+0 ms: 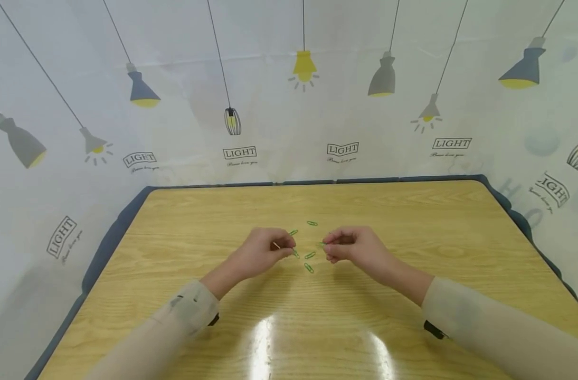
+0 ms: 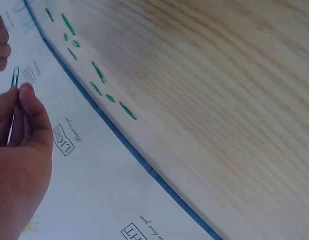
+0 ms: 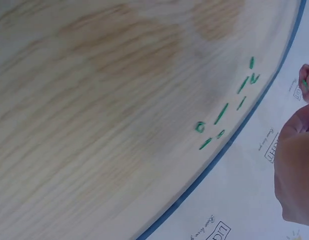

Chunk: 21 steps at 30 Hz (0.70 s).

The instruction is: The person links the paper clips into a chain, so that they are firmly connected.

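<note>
My left hand (image 1: 267, 252) pinches a green paper clip (image 2: 15, 76) between thumb and forefinger, its loop sticking up past the fingertips. Facing it a short gap away, my right hand (image 1: 355, 247) holds another small green paper clip (image 1: 322, 244) at its fingertips, mostly covered by them. Both hands hover over the wooden table (image 1: 312, 327). Around and between them lie several green paper clips, such as one at the back (image 1: 312, 223) and a nearer paper clip (image 1: 309, 268). In the right wrist view my right hand (image 3: 297, 170) shows only partly.
Green paper clips (image 3: 221, 113) lie scattered on the tabletop in both wrist views. A dark blue edge (image 1: 308, 182) borders the table. Behind it hangs a white sheet (image 1: 269, 105) printed with lamps and lettering. Light glares off the table's near part.
</note>
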Tool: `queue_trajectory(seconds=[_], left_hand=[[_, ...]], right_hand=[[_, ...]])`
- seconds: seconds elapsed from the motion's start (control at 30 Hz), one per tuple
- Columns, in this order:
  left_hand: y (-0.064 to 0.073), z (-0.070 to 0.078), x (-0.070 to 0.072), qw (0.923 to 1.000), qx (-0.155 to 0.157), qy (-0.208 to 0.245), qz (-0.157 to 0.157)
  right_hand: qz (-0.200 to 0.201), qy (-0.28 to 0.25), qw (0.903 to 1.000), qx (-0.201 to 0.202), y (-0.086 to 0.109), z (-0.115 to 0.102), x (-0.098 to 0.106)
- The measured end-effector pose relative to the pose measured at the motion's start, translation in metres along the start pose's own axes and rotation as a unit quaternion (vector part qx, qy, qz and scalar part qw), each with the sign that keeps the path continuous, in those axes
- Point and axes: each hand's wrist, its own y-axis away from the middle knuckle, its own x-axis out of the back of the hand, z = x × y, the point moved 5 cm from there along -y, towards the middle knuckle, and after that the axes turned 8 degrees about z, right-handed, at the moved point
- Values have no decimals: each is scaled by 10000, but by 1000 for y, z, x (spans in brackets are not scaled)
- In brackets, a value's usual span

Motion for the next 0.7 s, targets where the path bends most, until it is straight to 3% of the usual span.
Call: queue_trajectory(seconds=[0.13,0.3,0.7], left_hand=[[-2,13,4,9976,-306,14,627],[-3,24,4,9924,-552,62,1097],[3,37,1,9877,-770,-104,1361]], right_hand=[[16,-303,9995,23,2,-9,-4],[1,-687,9976,-54,1,-12,-9],[-82,-869,9961,-124,-1,-12,-18]])
